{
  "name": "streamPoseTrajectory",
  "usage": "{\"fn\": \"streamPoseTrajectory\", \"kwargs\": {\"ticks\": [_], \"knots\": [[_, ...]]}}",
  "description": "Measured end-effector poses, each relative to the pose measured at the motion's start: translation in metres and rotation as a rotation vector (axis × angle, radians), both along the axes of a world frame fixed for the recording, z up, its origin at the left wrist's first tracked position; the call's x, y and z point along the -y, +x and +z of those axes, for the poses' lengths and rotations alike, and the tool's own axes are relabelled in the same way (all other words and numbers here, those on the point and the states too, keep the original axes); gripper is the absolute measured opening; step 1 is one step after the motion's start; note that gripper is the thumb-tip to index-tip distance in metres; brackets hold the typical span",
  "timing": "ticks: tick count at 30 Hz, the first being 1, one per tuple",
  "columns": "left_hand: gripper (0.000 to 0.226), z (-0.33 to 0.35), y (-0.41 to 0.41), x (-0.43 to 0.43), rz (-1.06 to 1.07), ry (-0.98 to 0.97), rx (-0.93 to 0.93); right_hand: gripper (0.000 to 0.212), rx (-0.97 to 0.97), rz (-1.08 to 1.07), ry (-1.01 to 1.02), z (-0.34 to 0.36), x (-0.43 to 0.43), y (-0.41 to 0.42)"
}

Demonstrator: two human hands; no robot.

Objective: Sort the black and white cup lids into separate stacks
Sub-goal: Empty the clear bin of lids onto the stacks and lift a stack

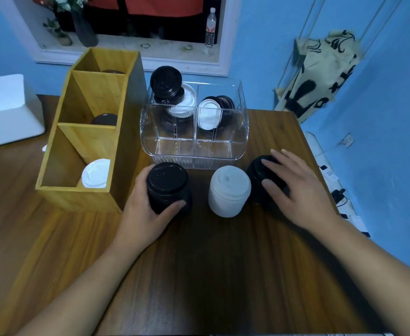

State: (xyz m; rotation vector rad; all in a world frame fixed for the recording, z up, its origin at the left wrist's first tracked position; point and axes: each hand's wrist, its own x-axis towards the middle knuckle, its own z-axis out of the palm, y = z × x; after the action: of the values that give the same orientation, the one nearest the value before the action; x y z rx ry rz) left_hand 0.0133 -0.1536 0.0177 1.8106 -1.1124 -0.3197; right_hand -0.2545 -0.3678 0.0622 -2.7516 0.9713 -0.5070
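The left hand (143, 209) grips a short stack of black plastic cup lids (167, 183). Its thumb curls round the near side, and its other fingers are hidden behind the stack. The right hand (303, 192) lies with fingers straight and spread over a second black lid stack (253, 175) near the right edge of the brown wooden table (211, 263), covering most of it. Between the two stacks, touching neither, stands a white lid stack (229, 190).

Toward the far edge, a clear ribbed plastic bin (194, 151) holds jumbled black and white lids. Its walls blur them, so no count can be made. At the left stands a three-compartment bamboo box (78, 197). A white lid (95, 174) leans in its near compartment and a black lid (104, 119) peeks from the middle one. In the far compartment only a dark sliver (113, 72) shows.
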Motion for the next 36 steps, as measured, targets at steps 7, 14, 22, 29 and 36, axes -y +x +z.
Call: {"fn": "streamPoseTrajectory", "kwargs": {"ticks": [7, 14, 22, 29, 36], "knots": [[0.09, 0.003, 0.0, 0.0, 0.004, 0.008, 0.0, 0.038, 0.183, -0.011, 0.028, 0.058, 0.043, 0.069], [0.088, 0.005, 0.0, 0.0, 0.003, 0.029, -0.003, 0.034, -0.089, 0.03, 0.023, 0.084, 0.101, 0.186], [0.102, 0.002, 0.003, -0.001, 0.009, 0.074, -0.068, 0.044, -0.591, -0.022, 0.005, 0.087, 0.125, 0.259], [0.1, 0.001, 0.005, -0.001, -0.012, 0.077, -0.097, 0.037, -0.695, -0.027, 0.043, 0.08, 0.135, 0.276], [0.1, -0.001, 0.005, -0.002, -0.018, 0.11, -0.108, 0.038, -0.543, -0.067, 0.124, 0.076, 0.136, 0.27]]}}
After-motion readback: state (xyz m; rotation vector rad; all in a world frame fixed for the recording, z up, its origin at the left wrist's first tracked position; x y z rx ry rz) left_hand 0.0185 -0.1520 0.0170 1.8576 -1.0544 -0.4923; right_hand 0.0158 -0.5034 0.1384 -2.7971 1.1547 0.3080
